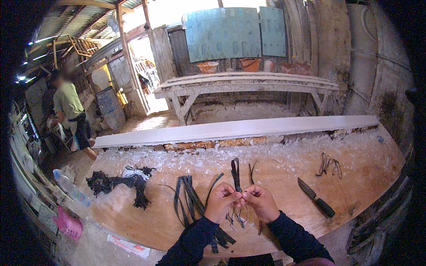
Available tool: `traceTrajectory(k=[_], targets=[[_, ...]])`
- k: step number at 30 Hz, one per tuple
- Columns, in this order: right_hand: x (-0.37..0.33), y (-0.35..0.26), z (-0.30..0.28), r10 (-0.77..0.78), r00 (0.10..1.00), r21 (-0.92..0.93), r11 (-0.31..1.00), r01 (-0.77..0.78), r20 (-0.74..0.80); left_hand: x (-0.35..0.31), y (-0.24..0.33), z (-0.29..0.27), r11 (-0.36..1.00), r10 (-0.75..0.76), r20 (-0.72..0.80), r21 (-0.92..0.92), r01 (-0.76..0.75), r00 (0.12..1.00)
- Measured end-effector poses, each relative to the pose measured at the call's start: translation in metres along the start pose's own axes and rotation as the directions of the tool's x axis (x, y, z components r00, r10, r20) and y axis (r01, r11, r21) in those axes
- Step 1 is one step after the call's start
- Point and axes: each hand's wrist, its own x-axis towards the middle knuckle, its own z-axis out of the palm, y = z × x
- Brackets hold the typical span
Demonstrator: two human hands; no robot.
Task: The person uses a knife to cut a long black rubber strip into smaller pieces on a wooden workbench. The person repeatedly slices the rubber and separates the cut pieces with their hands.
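Note:
Above the plywood table, my left hand [222,202] and my right hand [261,203] meet, thumbs and fingers pinched together. Between them they grip the lower end of a black strap [235,172], folded into an upright loop. Pale strings [236,220] lie just under my hands, partly hidden by them. Beside my left hand are several long black strips [190,199], some running under my left forearm. To the right of my right hand rests a knife [316,197] with a black handle, its blade pointing away from me.
Black knotted cords [120,182] with a white string bundle [136,172] lie at the left, and thin dark cord [328,166] at the right. A long white board [239,128] runs along the far table edge. A bottle [71,186] stands left; another person [69,104] is farther back.

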Motion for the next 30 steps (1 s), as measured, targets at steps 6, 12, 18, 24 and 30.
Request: traceTrajectory(k=[6, 12, 18, 24, 30], targets=[[-0.001, -0.001, 0.001, -0.018, 1.000, -0.084, 0.996, 0.016, -0.021, 0.000, 0.001, -0.001, 0.995, 0.061, -0.050, 0.086, -0.056, 0.997], [0.001, -0.001, -0.001, -0.034, 0.999, -0.076, 0.997, 0.033, -0.007, -0.001, 0.004, 0.001, 0.993, 0.006, -0.054, 0.120, 0.000, 0.998], [0.001, 0.000, -0.004, -0.081, 0.996, -0.141, 0.986, 0.086, 0.042, -0.003, 0.007, 0.001, 0.997, -0.048, 0.004, 0.056, 0.047, 0.999], [0.000, 0.002, 0.000, -0.328, 0.939, -0.496, 0.801, 0.335, 0.105, -0.002, 0.009, -0.001, 0.987, -0.138, -0.020, 0.081, 0.139, 0.990], [-0.006, -0.001, 0.009, -0.546, 0.678, -0.723, 0.178, 0.667, 0.492, -0.002, 0.014, -0.007, 0.962, -0.268, 0.108, -0.023, 0.272, 0.957]])
